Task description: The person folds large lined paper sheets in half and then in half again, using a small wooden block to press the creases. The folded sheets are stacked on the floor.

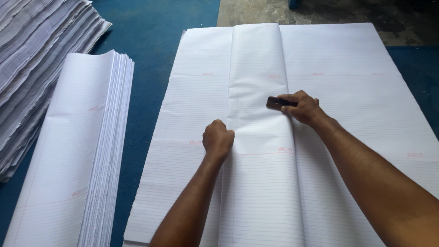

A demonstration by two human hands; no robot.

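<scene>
A large stack of white ruled paper sheets [366, 91] lies flat in front of me. The top sheet is folded over into a narrow panel [258, 68] down the middle. My left hand [217, 138] is a closed fist pressing on the left edge of that folded panel. My right hand [302, 106] grips a small dark flat tool [274, 101] and presses it on the panel's right crease.
A pile of folded ruled sheets [87, 151] lies to the left on the blue mat [151, 68]. A taller heap of paper [36, 59] fills the far left corner. Bare concrete floor [320, 11] shows beyond the sheets.
</scene>
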